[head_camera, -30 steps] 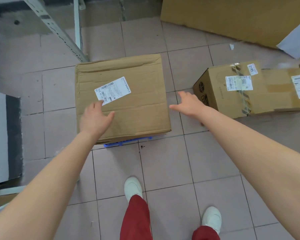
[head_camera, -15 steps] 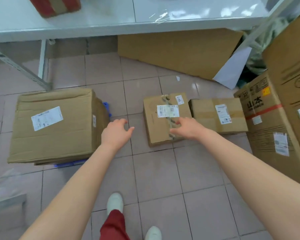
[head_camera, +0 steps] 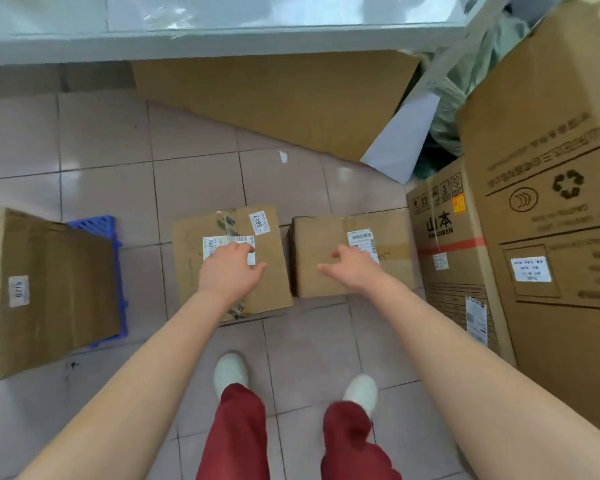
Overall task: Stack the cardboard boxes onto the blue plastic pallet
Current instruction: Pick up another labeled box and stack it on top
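A large cardboard box (head_camera: 45,289) sits on the blue plastic pallet (head_camera: 115,271) at the left; only the pallet's right edge shows. Two smaller taped boxes lie side by side on the tiled floor ahead. My left hand (head_camera: 231,271) hovers open over the left small box (head_camera: 194,258), covering part of its white label. My right hand (head_camera: 349,270) is open above the right small box (head_camera: 319,237), fingers spread. Neither hand grips anything.
Tall printed cartons (head_camera: 548,220) stand stacked at the right. A flattened cardboard sheet (head_camera: 274,98) and a white sheet (head_camera: 402,140) lean under a white table (head_camera: 222,32) at the back. My feet (head_camera: 229,372) stand on the tiles below the boxes.
The view has swung right, away from the box on the pallet. Both hands have moved from that box to above the two small floor boxes.
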